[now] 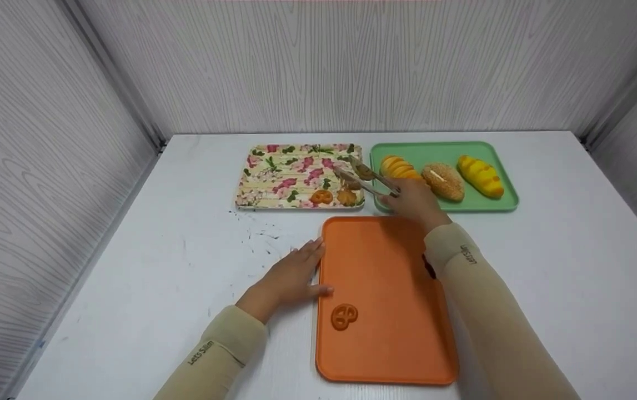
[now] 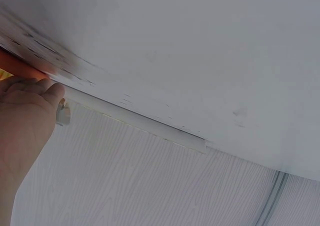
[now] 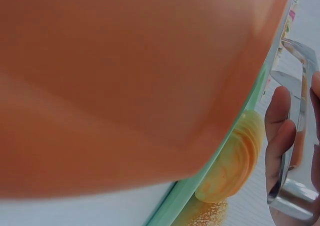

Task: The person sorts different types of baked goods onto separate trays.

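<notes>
My right hand grips metal tongs, their two arms spread apart over the right end of a floral tray. Near the tong tips lie a pretzel-shaped cookie and a scalloped cookie; another brownish piece is partly hidden by the tongs. My left hand rests at the left edge of an orange tray, its fingers along the rim and its thumb over it. On that tray's lower left lies another pretzel-shaped cookie.
A green tray at the back right holds a striped bread roll, a seeded bun and a yellow bread roll. Dark marks show on the white table left of the orange tray. Grey wood-grain panels stand around the table.
</notes>
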Available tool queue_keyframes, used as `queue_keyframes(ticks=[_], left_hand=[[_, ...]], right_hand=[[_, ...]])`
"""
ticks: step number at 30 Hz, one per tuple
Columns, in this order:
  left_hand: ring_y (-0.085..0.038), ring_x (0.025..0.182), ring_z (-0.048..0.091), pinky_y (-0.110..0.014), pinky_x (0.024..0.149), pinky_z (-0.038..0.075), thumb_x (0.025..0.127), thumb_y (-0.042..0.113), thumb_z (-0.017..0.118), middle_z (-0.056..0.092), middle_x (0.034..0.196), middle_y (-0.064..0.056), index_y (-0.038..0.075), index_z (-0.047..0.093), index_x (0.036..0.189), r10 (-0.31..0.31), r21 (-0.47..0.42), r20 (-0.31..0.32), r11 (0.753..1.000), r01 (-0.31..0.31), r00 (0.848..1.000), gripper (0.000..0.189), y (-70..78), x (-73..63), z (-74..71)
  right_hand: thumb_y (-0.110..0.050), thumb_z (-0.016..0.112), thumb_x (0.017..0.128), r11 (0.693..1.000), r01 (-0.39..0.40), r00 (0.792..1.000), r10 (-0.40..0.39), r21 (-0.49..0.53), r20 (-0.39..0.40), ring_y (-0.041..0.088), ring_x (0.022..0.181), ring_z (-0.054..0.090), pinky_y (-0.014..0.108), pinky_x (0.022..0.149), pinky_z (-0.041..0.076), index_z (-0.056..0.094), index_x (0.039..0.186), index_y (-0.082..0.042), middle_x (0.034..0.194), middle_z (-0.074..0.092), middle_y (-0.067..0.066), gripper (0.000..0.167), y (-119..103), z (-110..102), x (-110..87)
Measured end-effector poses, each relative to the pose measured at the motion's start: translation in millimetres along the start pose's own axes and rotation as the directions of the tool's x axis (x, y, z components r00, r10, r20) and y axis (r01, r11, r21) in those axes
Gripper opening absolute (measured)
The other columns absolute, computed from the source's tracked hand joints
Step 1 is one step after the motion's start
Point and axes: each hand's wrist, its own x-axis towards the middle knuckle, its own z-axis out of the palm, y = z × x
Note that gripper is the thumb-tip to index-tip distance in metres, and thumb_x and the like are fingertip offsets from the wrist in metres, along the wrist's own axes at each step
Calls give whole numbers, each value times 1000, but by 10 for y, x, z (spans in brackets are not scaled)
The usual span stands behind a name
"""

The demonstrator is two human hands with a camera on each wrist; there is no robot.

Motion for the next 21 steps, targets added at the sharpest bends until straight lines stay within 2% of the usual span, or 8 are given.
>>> queue_keyframes(ticks=[7, 11, 14, 16, 18, 21], left_hand=[[-21, 144, 9, -39, 114, 14, 87, 63, 53, 9, 159, -6, 6, 16, 153, 4, 3, -5, 1000, -4, 1000, 94, -6, 2, 8], [-21, 144, 9, -39, 114, 14, 87, 62, 54, 9, 159, -6, 6, 16, 153, 4, -3, -8, 1000, -4, 1000, 94, -5, 0, 6], [-21, 144, 9, -39, 114, 14, 87, 61, 54, 10, 159, -7, 5, 17, 152, 10, 6, -14, 1000, -10, 1000, 94, -8, 3, 8], [-21, 144, 10, -39, 114, 14, 87, 61, 55, 11, 158, -7, 4, 17, 152, 13, 11, -17, 1000, -13, 1000, 94, -9, 5, 9], [-21, 144, 11, -39, 114, 15, 87, 61, 55, 12, 158, -7, 4, 17, 152, 17, 16, -20, 1000, -17, 1000, 94, -9, 7, 11], [-22, 144, 11, -39, 114, 15, 87, 61, 55, 11, 158, -8, 3, 18, 152, 18, 12, -19, 1000, -18, 1000, 94, -5, 5, 11]], right_hand=[[-41, 60, 92, 997, -28, 1000, 29, 73, -7, 37, 124, 45, 52, 99, 38, 45, 144, -15, 139, 49, 17, 60, 17, 0, -11], [-45, 59, 92, 995, -38, 999, 39, 96, -9, 35, 130, 39, 52, 103, 34, 43, 145, -17, 142, 45, 15, 62, -4, -21, -37], [-46, 59, 92, 992, -30, 999, 31, 121, -6, 33, 112, 55, 49, 94, 43, 42, 146, -16, 135, 52, 16, 64, -19, -39, -75], [-46, 58, 92, 991, -18, 1000, 19, 133, -6, 30, 95, 60, 45, 86, 47, 41, 146, -15, 125, 58, 16, 65, -28, -53, -107], [-46, 58, 92, 990, -2, 1000, 4, 141, -8, 27, 80, 58, 42, 76, 47, 41, 146, -14, 113, 61, 15, 65, -37, -69, -145], [-47, 57, 92, 992, 32, 999, -31, 118, -7, 26, 76, 50, 41, 76, 43, 41, 146, -14, 95, 61, 18, 65, -35, -105, -210]])
